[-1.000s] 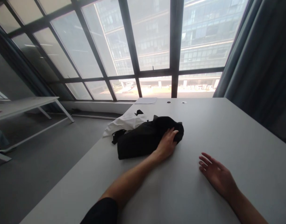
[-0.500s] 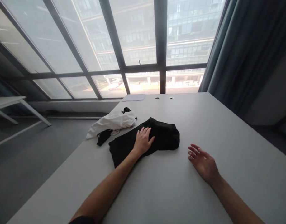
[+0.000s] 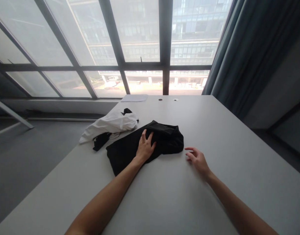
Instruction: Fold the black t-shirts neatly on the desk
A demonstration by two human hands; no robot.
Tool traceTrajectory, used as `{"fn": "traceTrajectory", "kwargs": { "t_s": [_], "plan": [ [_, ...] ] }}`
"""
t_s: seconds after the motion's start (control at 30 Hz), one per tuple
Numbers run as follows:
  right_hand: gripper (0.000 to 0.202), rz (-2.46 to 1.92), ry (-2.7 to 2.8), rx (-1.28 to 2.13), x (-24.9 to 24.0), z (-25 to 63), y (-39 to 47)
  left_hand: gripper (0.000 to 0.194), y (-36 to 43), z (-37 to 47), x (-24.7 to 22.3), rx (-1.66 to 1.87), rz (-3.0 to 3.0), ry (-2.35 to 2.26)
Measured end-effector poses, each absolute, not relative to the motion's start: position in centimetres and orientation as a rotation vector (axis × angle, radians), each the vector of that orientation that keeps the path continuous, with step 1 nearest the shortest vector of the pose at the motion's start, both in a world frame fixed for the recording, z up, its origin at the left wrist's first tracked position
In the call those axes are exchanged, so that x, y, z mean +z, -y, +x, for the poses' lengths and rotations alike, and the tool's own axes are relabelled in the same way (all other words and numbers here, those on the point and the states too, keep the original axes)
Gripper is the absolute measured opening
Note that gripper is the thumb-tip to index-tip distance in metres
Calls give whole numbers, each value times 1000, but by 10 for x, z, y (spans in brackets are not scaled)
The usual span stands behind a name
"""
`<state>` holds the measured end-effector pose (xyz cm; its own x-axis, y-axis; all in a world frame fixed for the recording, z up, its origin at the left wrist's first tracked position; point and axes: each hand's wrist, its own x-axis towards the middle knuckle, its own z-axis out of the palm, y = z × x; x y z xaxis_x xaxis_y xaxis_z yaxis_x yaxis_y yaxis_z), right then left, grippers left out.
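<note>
A black garment (image 3: 126, 151) lies folded on the white table (image 3: 159, 195); its exact kind does not show. My left hand (image 3: 145, 147) rests on the middle of the cloth with its fingers spread, pressing lightly or just touching. Just off the garment's right end is my right hand (image 3: 197, 160), palm turned inward. Its fingers are apart and slightly bent, with nothing between them. Beside the black cloth, to the left, a white garment with black parts (image 3: 113, 123) lies crumpled near the table's left edge.
White paper sheets (image 3: 134, 98) lie at the table's far end, near two round cable holes (image 3: 160, 100). Behind stand large windows (image 3: 140, 32), with a dark curtain (image 3: 228, 58) at the right. Another table's leg (image 3: 15, 112) shows on the left.
My right hand has moved left toward the garment's right end, and its fingers have bent. My left hand stays on the cloth, its fingers more curled. The view has shifted slightly.
</note>
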<state>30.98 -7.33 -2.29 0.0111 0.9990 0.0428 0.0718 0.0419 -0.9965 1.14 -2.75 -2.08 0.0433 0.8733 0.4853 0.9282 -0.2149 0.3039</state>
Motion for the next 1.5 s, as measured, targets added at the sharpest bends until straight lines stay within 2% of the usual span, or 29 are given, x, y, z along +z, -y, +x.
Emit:
{"fn": "traceTrajectory", "kwargs": {
  "t_s": [0.17, 0.3, 0.37, 0.47, 0.6, 0.8, 0.97, 1.1, 1.23, 1.33, 1.5],
  "plan": [
    [37, -1288, 1634, 457, -21, 283, 18, 37, 29, 13, -10, -1083, -2266, 1767],
    [55, -1251, 1942, 281, -8, 259, -22, 30, 35, 16, 1, -1241, -2475, 1559],
    [56, -1262, 2039, 281, -4, 248, -33, 31, 39, 17, 4, -1252, -2629, 1424],
    [37, -1282, 2060, 279, -1, 242, -45, 33, 44, 18, 7, -1199, -2791, 1264],
    [31, -1320, 1752, 261, 12, 263, -63, 33, 46, 16, 8, -1238, -2743, 1221],
    [29, -1298, 1269, 496, 62, 328, -78, 26, 43, 12, 9, -1362, -2418, 1416],
    [15, -1385, 1055, 505, 84, 396, -72, 21, 39, 9, 15, -1163, -2314, 1634],
    [10, -1610, 878, 515, 72, 449, -59, 25, 39, 9, 7, -972, -2402, 1718],
    [5, -1723, 771, 757, 46, 488, -32, 47, 37, 12, -11, -920, -2371, 1777],
    [12, -1747, 854, 841, 32, 503, -18, 57, 24, 9, -15, -1000, -2236, 1906],
    [18, -1788, 1116, 616, 25, 491, -24, 48, -9, 1, -2, -843, -2258, 2139]
  ]
}}
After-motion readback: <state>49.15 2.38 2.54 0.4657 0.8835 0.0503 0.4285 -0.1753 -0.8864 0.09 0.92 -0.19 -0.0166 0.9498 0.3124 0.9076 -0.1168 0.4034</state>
